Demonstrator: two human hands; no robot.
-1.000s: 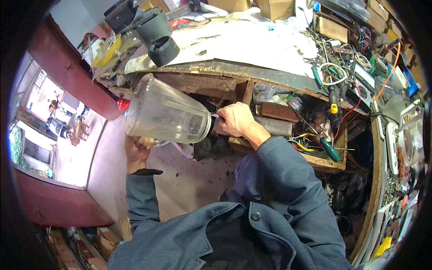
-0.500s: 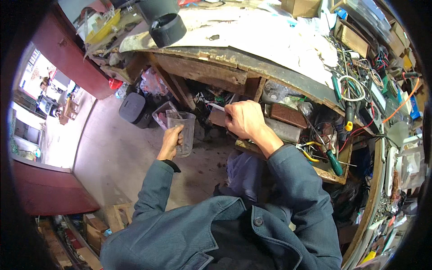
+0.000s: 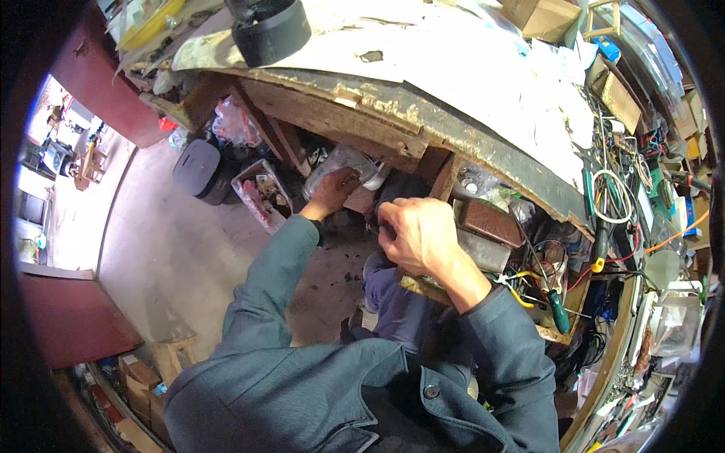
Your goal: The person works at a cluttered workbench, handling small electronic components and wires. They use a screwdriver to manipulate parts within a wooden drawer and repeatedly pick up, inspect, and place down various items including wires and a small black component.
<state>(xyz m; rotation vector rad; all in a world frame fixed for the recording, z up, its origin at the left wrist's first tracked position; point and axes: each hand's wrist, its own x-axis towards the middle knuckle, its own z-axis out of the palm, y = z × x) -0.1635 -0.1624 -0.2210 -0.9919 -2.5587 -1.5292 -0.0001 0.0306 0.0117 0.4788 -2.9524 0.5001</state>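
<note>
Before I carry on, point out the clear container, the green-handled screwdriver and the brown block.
Clear container (image 3: 337,160): head view, visible wall.
Green-handled screwdriver (image 3: 559,312): head view, handle.
Brown block (image 3: 491,220): head view, top face.

I note a worn workbench (image 3: 355,94), its top largely covered by a white sheet (image 3: 453,75). A black cylindrical part (image 3: 273,34) rests on the sheet; tangled cables (image 3: 615,140) lie toward the right. On the floor (image 3: 174,249) I see a dark rounded bin (image 3: 198,170) and, just beside it, a filled open box (image 3: 245,198).
</note>
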